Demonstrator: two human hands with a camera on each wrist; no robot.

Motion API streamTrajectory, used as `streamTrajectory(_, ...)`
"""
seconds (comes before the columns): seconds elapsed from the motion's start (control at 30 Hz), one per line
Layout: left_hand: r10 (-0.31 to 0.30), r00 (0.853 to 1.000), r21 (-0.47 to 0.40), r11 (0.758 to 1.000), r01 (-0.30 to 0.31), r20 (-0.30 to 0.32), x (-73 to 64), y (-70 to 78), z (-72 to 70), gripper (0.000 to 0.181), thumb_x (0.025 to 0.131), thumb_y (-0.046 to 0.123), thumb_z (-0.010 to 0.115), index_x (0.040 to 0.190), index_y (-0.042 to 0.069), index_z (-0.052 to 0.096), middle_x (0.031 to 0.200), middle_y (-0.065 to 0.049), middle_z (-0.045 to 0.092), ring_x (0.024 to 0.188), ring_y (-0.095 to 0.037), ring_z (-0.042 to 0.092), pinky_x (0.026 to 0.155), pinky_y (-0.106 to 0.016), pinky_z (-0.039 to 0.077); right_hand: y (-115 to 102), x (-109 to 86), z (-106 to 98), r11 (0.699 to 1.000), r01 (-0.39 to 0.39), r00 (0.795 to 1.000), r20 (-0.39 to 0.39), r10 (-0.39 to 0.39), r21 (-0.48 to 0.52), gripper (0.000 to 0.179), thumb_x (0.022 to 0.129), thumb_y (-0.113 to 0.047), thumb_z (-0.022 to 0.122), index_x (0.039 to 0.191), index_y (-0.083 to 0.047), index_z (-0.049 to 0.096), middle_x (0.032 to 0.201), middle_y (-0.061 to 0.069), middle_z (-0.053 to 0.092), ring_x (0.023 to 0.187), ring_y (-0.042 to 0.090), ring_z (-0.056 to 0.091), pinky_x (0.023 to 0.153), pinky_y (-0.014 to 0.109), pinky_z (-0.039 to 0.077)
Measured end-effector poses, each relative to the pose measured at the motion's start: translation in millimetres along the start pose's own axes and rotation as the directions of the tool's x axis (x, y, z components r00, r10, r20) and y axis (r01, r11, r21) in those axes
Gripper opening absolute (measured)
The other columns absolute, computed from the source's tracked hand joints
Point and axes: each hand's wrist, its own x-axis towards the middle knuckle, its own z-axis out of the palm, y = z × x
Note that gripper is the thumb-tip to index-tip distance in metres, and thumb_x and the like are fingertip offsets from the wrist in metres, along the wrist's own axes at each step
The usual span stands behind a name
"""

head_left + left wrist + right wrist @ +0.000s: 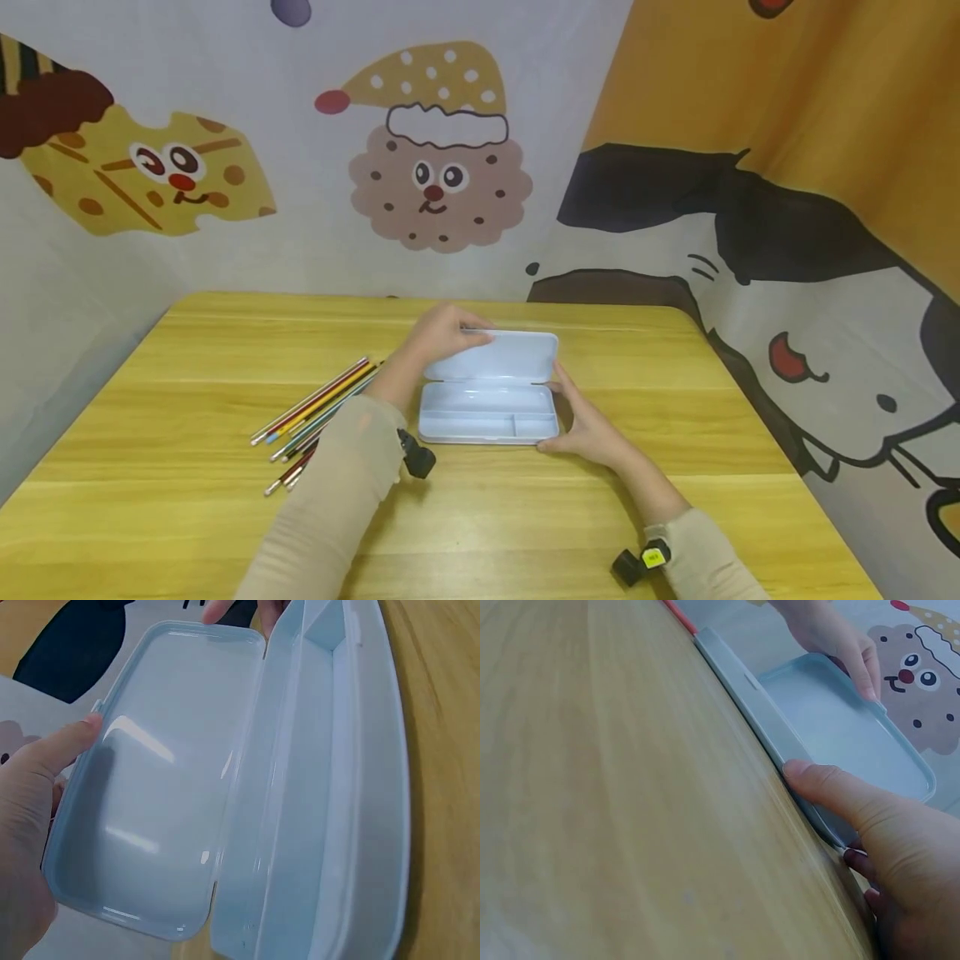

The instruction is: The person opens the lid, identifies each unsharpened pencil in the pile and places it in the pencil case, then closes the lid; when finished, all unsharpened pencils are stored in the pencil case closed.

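Note:
A pale blue pencil case (487,426) lies on the table with its hinged lid (517,357) raised. Inside, the base has one long rear section and a front strip split by a small divider; no pencils show in it. My left hand (444,335) pinches the lid's top edge, thumb on the inner face and fingers behind, as the left wrist view also shows the hand (30,810). At the base's right end, my right hand (588,425) grips the case, its thumb at the front corner and the other fingers round the far side.
Several pencils (318,408) lie in a loose bunch on the wooden table (465,533), left of the case and partly behind the left forearm. A curtain (300,267) with cartoon prints hangs behind the table and along its right side.

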Motion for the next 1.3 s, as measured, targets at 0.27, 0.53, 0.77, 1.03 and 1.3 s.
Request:
streamTrajectory(0.27,-0.031,0.998,-0.012,0.999,0.03,-0.05,-16.1,-5.6,-5.2,0.039,0.086,0.041,0.071,0.121,0.024,0.068,0.119,0.003,0.065,0.104,-0.015,0.06,0.09,-0.038,0.048,-28,-2.8,-5,0.999,-0.037,0.999,0.03,0.037,-0.012,0.125,0.066,-0.008,0.088,0.153,-0.003,-0.002,0.14,0.024,0.041,0.136,0.038,0.026,0.11,0.056,0.009)
streamTrajectory(0.53,0.03,0.995,-0.038,0.999,-0.034,-0.093,-42.5,-3.1,-21.1,0.039,0.091,0.033,0.066,0.128,0.02,0.063,0.125,-0.002,0.062,0.11,-0.017,0.057,0.092,-0.041,0.046,-19,-2.3,-3,0.999,-0.044,0.999,0.02,0.044,-0.004,0.126,0.066,-0.011,0.089,0.154,-0.007,-0.002,0.141,0.023,0.04,0.137,0.037,0.025,0.111,0.056,0.008)
streamTrajectory(0.77,0.097,0.979,0.012,0.995,-0.097,-0.178,-73.1,7.8,-39.8,0.042,0.091,0.03,0.067,0.13,0.016,0.061,0.123,-0.002,0.062,0.108,-0.018,0.056,0.094,-0.044,0.044,12,0.9,0,0.998,-0.058,0.998,0.024,0.059,-0.012,0.132,0.063,-0.028,0.091,0.155,-0.022,-0.004,0.144,0.013,0.04,0.139,0.03,0.023,0.112,0.052,0.008)
streamTrajectory(1.03,0.157,0.946,0.009,0.987,-0.161,-0.285,-114.3,9.5,-56.5,0.04,0.088,0.025,0.071,0.127,0.018,0.063,0.114,0.0,0.066,0.103,-0.017,0.059,0.082,-0.042,0.05,14,0.1,0,0.999,-0.051,0.999,0.017,0.052,-0.016,0.13,0.064,-0.028,0.091,0.155,-0.025,-0.003,0.144,0.012,0.04,0.139,0.029,0.023,0.112,0.052,0.008)
streamTrajectory(1.3,0.135,0.915,0.069,0.991,-0.117,-0.38,-148.8,-11.3,-71.8,0.036,0.083,0.011,0.076,0.118,0.007,0.067,0.103,-0.006,0.069,0.094,-0.022,0.063,0.08,-0.047,0.05,15,0.3,0,0.999,-0.047,0.999,0.013,0.047,-0.025,0.131,0.063,-0.027,0.091,0.155,-0.026,-0.003,0.144,0.011,0.04,0.139,0.028,0.023,0.112,0.051,0.007)
